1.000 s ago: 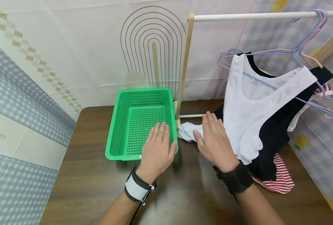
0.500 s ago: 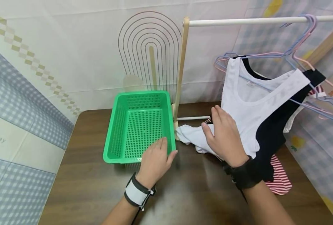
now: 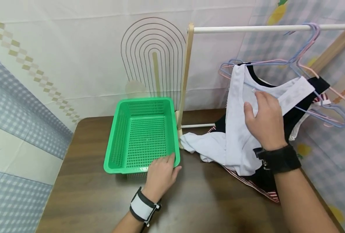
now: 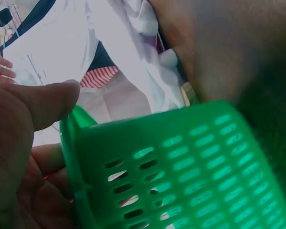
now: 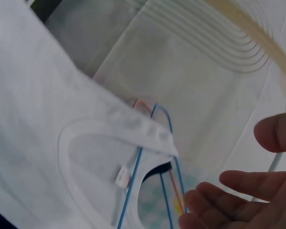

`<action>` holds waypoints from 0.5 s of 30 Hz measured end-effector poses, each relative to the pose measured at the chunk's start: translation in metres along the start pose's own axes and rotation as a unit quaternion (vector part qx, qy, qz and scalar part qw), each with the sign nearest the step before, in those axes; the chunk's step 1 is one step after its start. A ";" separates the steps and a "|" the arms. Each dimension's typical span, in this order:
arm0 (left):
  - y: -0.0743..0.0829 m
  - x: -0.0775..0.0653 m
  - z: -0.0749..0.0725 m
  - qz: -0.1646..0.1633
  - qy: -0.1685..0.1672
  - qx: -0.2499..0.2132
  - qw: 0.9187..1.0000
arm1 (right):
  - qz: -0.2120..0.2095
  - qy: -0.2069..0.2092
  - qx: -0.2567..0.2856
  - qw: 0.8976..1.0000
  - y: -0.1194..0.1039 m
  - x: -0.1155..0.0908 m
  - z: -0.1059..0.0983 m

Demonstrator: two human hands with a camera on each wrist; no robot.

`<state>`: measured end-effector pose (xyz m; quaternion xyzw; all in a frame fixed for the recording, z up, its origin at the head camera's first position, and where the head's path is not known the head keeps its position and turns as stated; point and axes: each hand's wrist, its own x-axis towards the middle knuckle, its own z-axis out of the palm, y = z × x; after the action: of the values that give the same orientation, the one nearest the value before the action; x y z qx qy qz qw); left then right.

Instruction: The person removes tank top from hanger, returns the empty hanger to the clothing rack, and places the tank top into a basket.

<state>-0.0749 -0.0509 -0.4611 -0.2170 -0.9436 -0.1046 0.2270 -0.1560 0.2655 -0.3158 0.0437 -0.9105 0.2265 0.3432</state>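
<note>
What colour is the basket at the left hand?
The slotted plastic basket is bright green, best seen in the head view.

The clothes rack (image 3: 248, 29), green basket (image 3: 146, 139) and patterned backdrop (image 3: 88, 64) suggest a homelike laundry setting.

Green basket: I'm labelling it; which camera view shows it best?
The head view: it shows the green basket nearly whole, the left hand hiding part of one corner. The left wrist view shows only a close-up section; the right wrist view, none.
</note>
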 end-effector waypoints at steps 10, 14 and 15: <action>-0.001 -0.006 0.007 -0.005 0.027 -0.006 1.000 | 0.007 0.135 -0.004 0.991 0.028 0.056 -0.022; -0.001 -0.007 0.008 -0.003 0.030 -0.012 0.999 | 0.039 0.150 -0.019 0.988 0.035 0.078 -0.036; 0.000 -0.007 0.008 -0.003 0.029 -0.014 0.999 | 0.053 0.150 -0.023 0.987 0.037 0.083 -0.040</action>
<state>-0.0727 -0.0512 -0.4715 -0.2140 -0.9358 -0.1249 0.2509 -0.2037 0.3222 -0.2502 -0.0468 -0.8544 0.2277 0.4647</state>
